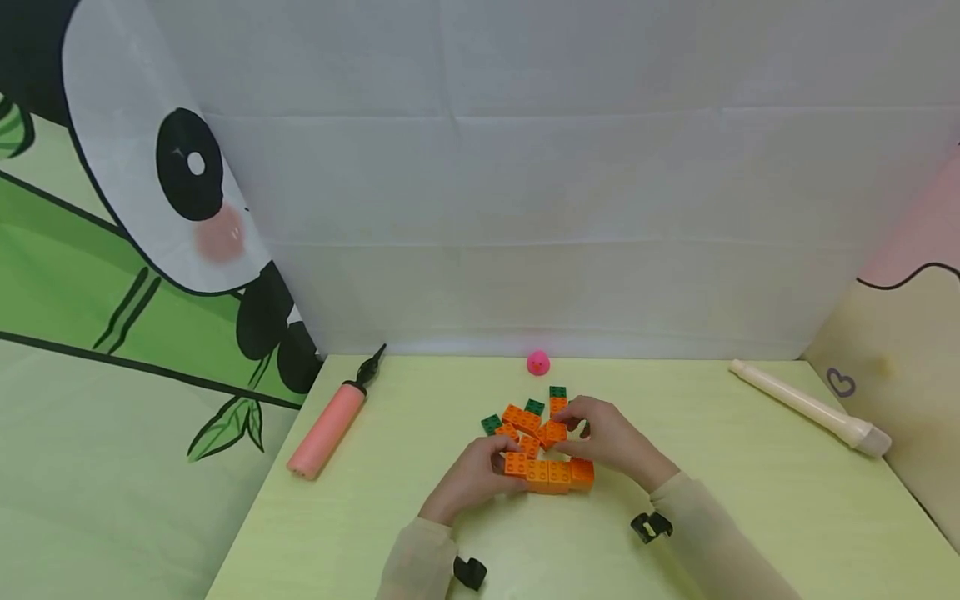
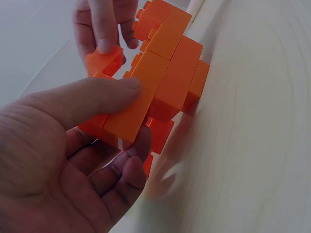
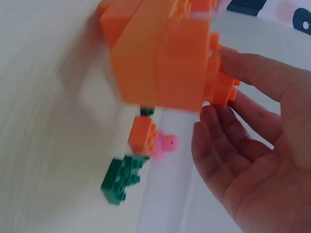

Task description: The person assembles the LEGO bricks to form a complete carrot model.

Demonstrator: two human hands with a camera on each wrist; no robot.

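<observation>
Several orange toy building bricks are joined into one assembly [image 1: 549,477], low over the front of the table. My left hand [image 1: 477,473] grips its left end, with the thumb lying along an orange brick in the left wrist view. Just behind the assembly, my right hand [image 1: 611,437] pinches a separate orange brick [image 1: 553,432] between thumb and fingers. That brick [image 3: 224,87] shows its studs in the right wrist view, partly covered by the assembly [image 3: 160,58]. Loose orange bricks [image 1: 521,417] and a green brick [image 1: 491,424] lie beyond the hands.
A small pink toy [image 1: 537,362] stands at the table's back edge. The pink hand pump [image 1: 330,429] with a black nozzle lies at left. A long pale tube [image 1: 810,408] lies at right. White cloth [image 1: 562,208] hangs behind the table.
</observation>
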